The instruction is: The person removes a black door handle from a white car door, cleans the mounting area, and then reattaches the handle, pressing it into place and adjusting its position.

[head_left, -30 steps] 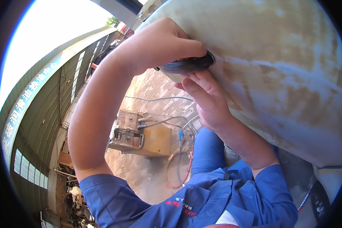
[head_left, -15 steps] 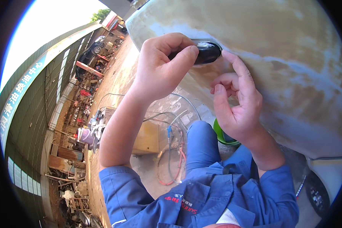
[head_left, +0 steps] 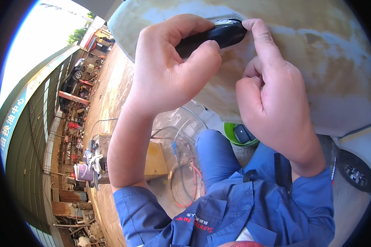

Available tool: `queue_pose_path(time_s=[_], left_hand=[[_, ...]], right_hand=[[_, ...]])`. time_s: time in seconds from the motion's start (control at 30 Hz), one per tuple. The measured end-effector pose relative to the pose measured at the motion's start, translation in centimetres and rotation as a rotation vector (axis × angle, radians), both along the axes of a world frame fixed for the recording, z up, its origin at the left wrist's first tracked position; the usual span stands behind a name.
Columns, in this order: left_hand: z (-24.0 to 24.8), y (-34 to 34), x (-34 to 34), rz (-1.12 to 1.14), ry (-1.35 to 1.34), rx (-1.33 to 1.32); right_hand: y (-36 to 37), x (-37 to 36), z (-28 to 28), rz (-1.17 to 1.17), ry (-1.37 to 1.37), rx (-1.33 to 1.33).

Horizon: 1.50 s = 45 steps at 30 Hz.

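Small black oblong plastic tool point(head_left: 212, 36) pressed flat against the big curved, rust-stained pale metal panel point(head_left: 317, 61), right at the panel's upper edge. Left hand point(head_left: 169, 70) wrapped tight around the tool, thumb underneath, probably to keep it flush on the panel. Right hand point(head_left: 272, 99) mostly curled, index fingertip on the tool's far end, seemingly steadying it. Below the panel: green round tub point(head_left: 231, 136) with a dark block inside, yellow-brown boxy machine point(head_left: 152, 158) with looping red and grey cables point(head_left: 185, 181) further left of that.
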<state>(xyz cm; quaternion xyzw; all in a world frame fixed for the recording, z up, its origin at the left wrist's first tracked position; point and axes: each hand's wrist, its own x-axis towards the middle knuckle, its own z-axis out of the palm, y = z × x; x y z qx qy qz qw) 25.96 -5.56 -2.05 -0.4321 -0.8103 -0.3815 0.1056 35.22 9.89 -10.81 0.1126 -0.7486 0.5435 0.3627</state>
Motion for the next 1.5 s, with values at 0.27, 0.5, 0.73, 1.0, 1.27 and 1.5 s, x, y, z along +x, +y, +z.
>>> queue_pose_path(time_s=[0.27,0.5,0.73,1.0,1.27,1.5], left_hand=[[-0.3,0.0,0.3,-0.027,-0.020,0.023],[-0.3,-0.3,0.2,-0.006,0.006,-0.017],[-0.2,-0.2,0.1,-0.026,-0.003,-0.018],[-0.3,-0.2,0.2,-0.038,0.002,0.010],[0.2,-0.6,0.3,-0.014,0.020,-0.142],[-0.3,-0.5,-0.2,-0.037,0.024,-0.034]], right_hand=[[-1.5,1.6,1.1,-0.034,-0.055,-0.089],[-2.1,-1.1,-2.4,-0.130,-0.142,-0.066],[-2.1,-1.3,-3.0,-0.080,-0.168,-0.053],[-2.3,-1.5,-3.9,-0.050,-0.124,-0.093],[-2.5,-1.3,-5.9,0.015,-0.043,-0.136],[-1.2,-2.9,-6.4,-0.255,0.287,-0.141]])
